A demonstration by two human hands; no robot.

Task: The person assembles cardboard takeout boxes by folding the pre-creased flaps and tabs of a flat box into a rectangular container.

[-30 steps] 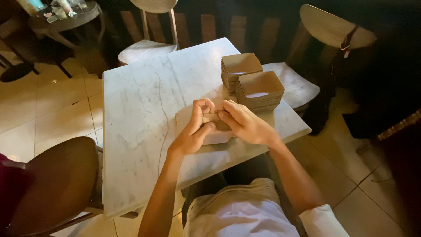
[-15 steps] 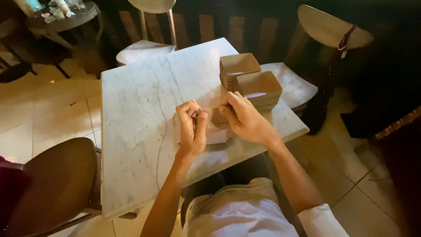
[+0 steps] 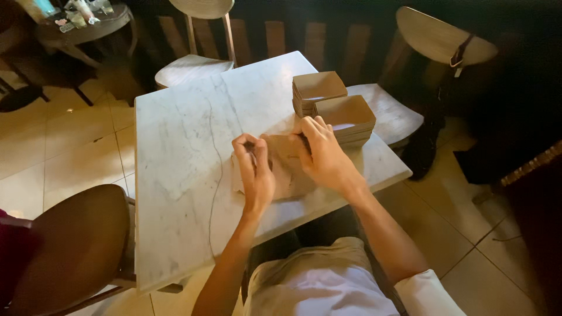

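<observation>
A: We see a white marble table (image 3: 175, 152) with two stacks of folded brown trays (image 3: 333, 108) at its far edge.

B: We see the left hand (image 3: 254, 172) and right hand (image 3: 325, 155) both gripping a flat brown cardboard piece (image 3: 284, 167) near the table's front edge.

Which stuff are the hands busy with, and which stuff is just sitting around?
Busy with:
- left hand and right hand, both on the flat brown cardboard piece
- stacks of folded brown trays beside them

Just sitting around:
- marble table
- brown chair
- small round table with clutter
</observation>
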